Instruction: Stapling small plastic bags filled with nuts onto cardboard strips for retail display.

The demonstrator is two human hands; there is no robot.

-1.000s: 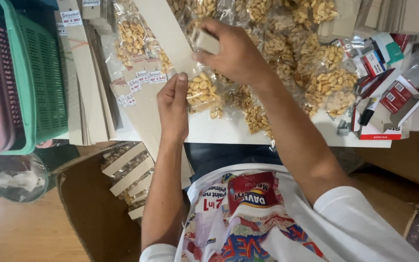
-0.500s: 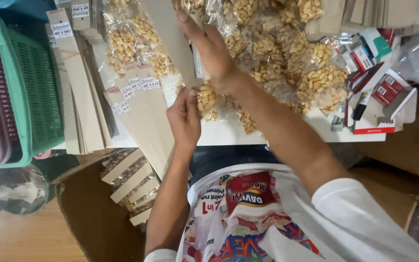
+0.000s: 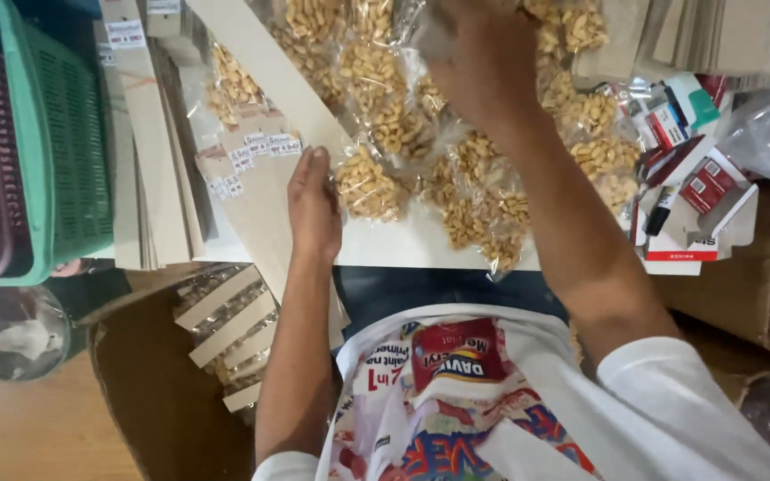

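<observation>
The right hand (image 3: 483, 62) has reached farther toward twelve o'clock into the peanut packets (image 3: 376, 116), its grip hidden from view. The left hand (image 3: 314, 209), fingers flat and together, presses the cardboard strip (image 3: 265, 71), whose long axis runs from eleven to five o'clock.

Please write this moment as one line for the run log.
left hand: flat on cardboard strip | right hand: on peanut bags, grip unclear | table: more bags | green basket: left

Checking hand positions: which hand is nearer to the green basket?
Left. The left hand lies on the long cardboard strip, closer to the green basket; the right hand reaches over the nut packets, farther away.
</observation>
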